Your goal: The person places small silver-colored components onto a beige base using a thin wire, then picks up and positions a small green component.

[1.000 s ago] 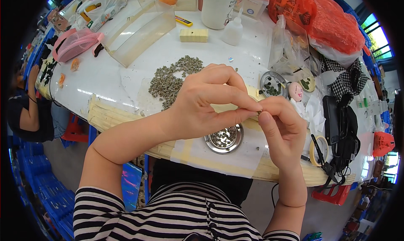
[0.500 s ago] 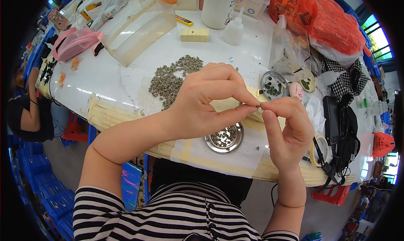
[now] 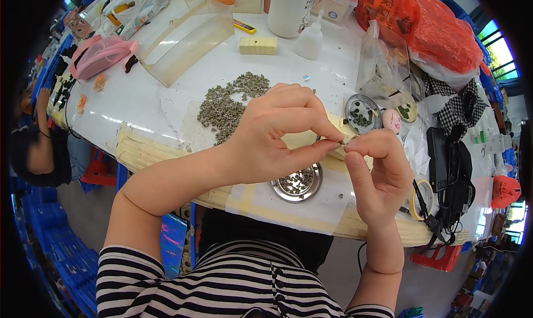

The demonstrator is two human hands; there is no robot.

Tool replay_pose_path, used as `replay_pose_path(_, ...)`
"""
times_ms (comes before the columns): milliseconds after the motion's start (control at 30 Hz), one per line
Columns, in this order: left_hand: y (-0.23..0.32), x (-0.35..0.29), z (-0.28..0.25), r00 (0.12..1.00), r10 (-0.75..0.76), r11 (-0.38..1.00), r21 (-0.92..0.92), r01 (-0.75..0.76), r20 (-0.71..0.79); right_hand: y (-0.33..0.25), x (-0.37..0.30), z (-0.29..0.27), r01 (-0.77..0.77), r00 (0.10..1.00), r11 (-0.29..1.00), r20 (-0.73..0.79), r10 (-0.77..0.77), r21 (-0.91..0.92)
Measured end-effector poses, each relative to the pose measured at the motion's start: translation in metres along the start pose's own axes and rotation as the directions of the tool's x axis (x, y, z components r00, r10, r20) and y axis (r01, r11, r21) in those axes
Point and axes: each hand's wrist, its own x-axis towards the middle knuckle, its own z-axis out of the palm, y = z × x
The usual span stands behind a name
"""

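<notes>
My left hand (image 3: 283, 126) is closed in a pinch, thumb against forefinger, on a tiny metallic piece (image 3: 341, 142) too small to name more closely. My right hand (image 3: 383, 171) meets it fingertip to fingertip; its fingers are curled, the forefinger touches the piece, and a narrow gap parts the thumb from it. Whatever the right fingers hold is too small to make out. Below both hands, a round metal dish (image 3: 318, 188) holds several small metallic pieces. Left of my left hand lies a loose pile of small grey-brown pieces (image 3: 222, 106) on the white table.
A clear round dish (image 3: 380, 120) with dark green bits stands beyond my right hand. A tape roll (image 3: 422, 198) and black straps (image 3: 456, 179) lie at right. Farther back are a yellow block (image 3: 258, 46), a white squeeze bottle (image 3: 308, 43) and a red plastic bag (image 3: 438, 40).
My right thumb has dropped slightly away from its forefinger, and the right fingertips have shifted a little. My left hand keeps its pinch in nearly the same place.
</notes>
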Motion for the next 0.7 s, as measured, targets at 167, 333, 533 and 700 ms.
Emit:
replay_pose_path(167, -0.0006, -0.0011, -0.0001, 1.000, 0.017, 1.000, -0.021, -0.017, 0.000, 0.0041, -0.0023, 0.0022, -0.117, 0.993, 0.993, -0.005, 0.117, 0.021)
replay_pose_path(333, 0.0000, -0.0009, -0.0003, 1.000, 0.017, 0.999, -0.049, -0.016, 0.009, 0.0015, -0.0037, 0.0025, -0.241, 0.970, 0.967, 0.063, 0.236, 0.084)
replay_pose_path(533, 0.0003, -0.0013, 0.0003, 1.000, 0.019, 0.998, -0.054, -0.019, 0.003, 0.0011, -0.0045, 0.0020, -0.285, 0.957, 0.940, 0.120, 0.266, 0.187)
replay_pose_path(700, 0.0003, -0.0017, -0.0006, 1.000, 0.007, 0.997, -0.077, -0.005, 0.019, 0.0004, -0.0053, 0.0014, -0.341, 0.938, 0.908, 0.144, 0.314, 0.243)
